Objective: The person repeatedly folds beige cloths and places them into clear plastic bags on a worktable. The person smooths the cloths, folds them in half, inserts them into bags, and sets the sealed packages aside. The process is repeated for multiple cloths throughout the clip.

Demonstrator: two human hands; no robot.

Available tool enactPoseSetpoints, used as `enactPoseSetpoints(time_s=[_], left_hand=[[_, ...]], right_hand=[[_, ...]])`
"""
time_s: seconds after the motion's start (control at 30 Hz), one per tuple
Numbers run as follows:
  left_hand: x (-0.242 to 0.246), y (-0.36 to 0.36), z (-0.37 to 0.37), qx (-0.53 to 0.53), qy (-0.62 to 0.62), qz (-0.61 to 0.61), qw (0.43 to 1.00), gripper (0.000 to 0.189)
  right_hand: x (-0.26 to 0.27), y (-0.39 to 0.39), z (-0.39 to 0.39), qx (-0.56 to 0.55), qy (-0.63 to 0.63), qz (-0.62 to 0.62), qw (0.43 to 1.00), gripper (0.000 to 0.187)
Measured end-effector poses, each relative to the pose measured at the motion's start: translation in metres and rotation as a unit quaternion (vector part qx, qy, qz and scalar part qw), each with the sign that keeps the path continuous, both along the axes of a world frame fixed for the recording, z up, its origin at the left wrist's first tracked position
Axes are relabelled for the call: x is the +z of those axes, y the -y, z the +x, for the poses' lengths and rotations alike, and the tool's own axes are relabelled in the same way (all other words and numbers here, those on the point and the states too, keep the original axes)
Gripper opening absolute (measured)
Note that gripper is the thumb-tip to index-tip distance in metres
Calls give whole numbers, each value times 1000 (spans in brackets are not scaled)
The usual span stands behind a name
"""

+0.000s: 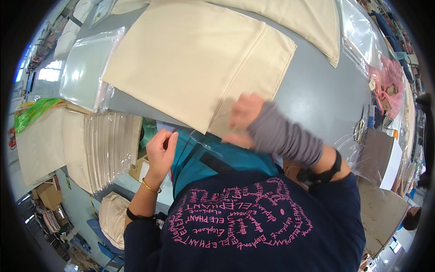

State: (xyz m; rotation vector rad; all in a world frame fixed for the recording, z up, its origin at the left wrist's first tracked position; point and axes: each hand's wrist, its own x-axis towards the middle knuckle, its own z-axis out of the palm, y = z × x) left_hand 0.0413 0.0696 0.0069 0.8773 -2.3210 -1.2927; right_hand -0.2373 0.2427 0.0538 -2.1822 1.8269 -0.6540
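Note:
A folded cream fabric piece point(190, 57) lies on the grey table, a seam running across its right part and one corner reaching the front edge. My right hand point(246, 117), in a grey sleeve cover, is blurred over the cloth's near right end. Its thumb is spread from the fingers, and no held thing shows; I cannot tell whether it touches the fabric. Left of that near corner, my left hand point(162, 148) hovers in front of the table with curled fingers and nothing visible in them. A clear plastic strand point(207, 146) lies across my teal apron point(190, 159).
Clear plastic bags point(90, 71) are stacked at the left, above a row of packed cream fabric pieces point(108, 146). Another cream cloth point(306, 23) lies at the back right. Scissors point(359, 131) and a pink plastic bag point(389, 86) are at the right edge.

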Motion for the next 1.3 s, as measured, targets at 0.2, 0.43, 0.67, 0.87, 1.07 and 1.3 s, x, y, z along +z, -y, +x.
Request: enactPoseSetpoints(time_s=[0.2,0.43,0.67,0.87,1.07,1.3], left_hand=[[-12,31,-25,26,-110,-240,964,9],[-13,95,-72,28,38,-381,923,48],[-31,113,-93,-60,131,-419,896,60],[8,19,-54,-248,-2,-320,914,76],[-11,-39,-72,-280,53,-359,888,79],[-5,-17,-62,-305,-18,-361,881,51]], right_hand=[[-26,7,85,2,-94,85,992,13],[12,-186,27,-256,110,161,947,11],[82,-330,-7,-564,-76,436,697,31],[30,-131,-78,-225,-165,64,958,47],[-21,86,-155,-42,-184,-70,979,62],[-37,0,-183,-28,-160,50,985,91]])
